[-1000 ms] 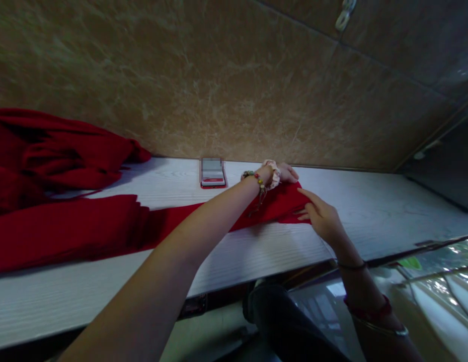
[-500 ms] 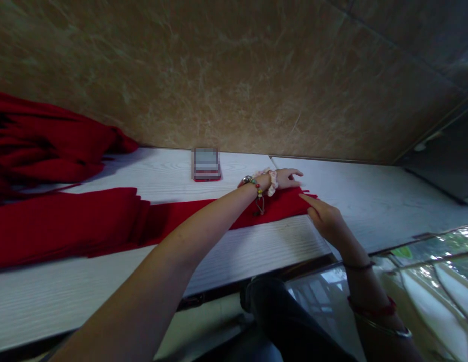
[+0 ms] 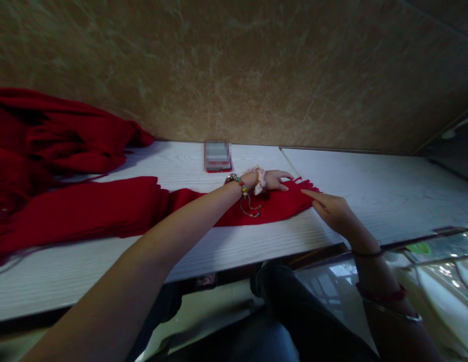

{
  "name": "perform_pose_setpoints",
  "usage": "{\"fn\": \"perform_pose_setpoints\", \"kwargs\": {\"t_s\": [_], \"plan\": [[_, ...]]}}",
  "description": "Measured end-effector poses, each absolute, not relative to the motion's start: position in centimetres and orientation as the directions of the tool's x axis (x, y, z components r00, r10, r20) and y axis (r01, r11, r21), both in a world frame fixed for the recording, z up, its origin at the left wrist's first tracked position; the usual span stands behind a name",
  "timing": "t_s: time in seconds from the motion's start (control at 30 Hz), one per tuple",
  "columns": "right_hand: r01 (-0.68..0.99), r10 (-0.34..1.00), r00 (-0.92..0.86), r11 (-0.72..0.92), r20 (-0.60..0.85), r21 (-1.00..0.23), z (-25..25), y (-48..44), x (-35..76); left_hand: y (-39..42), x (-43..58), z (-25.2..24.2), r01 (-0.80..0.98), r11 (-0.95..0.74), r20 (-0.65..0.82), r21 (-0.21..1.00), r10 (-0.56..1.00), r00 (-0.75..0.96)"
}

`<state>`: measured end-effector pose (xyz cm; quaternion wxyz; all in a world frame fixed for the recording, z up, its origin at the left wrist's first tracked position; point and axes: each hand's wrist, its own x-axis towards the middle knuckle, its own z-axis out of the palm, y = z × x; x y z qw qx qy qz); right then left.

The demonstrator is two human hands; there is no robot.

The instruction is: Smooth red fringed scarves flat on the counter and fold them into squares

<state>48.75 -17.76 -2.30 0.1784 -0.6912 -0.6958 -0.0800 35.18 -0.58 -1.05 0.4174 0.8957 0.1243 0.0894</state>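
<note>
A red fringed scarf [image 3: 274, 207] lies lengthwise along the white wood-grain counter. My left hand [image 3: 277, 180] rests on its upper edge near the fringed end, fingers apart and nothing gripped. At the fringe, my right hand [image 3: 332, 210] touches the cloth with its index finger stretched out; the other fingers are partly curled and partly hidden. To the left, the scarf meets a flat folded stack of red cloth [image 3: 94, 208]. My left forearm covers part of the scarf's length.
Loose red cloth [image 3: 79, 136] is heaped at the back left against the brown marbled wall [image 3: 234, 70]. A small blurred-out rectangular object with a red edge [image 3: 218, 156] lies behind the scarf. The counter [image 3: 377, 188] extends right, its front edge above my legs.
The view has shifted, so things sit slightly right. My left hand has drawn back a little from the scarf's end, where more of the fringe shows, fanned out. My right hand stays at the fringe.
</note>
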Motion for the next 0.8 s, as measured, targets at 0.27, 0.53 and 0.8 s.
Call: {"fn": "perform_pose_setpoints", "kwargs": {"t_s": [0.27,0.53,0.8], "plan": [[0.995,0.935,-0.029,0.061,0.353,-0.079,-3.1,-17.7,49.8,-5.1,31.4,-1.6,0.378,-0.875,0.137,0.302,0.432,0.892],[0.997,0.943,-0.026,0.047,0.333,-0.057,-3.0,-17.8,49.6,-8.0,30.6,-3.3,0.334,-0.937,0.185,0.105,0.348,0.919],[0.999,0.940,-0.026,0.039,0.340,-0.032,-3.4,-17.7,50.2,-8.2,32.4,-3.1,0.336,-0.939,0.213,0.070,0.343,0.915]]}}
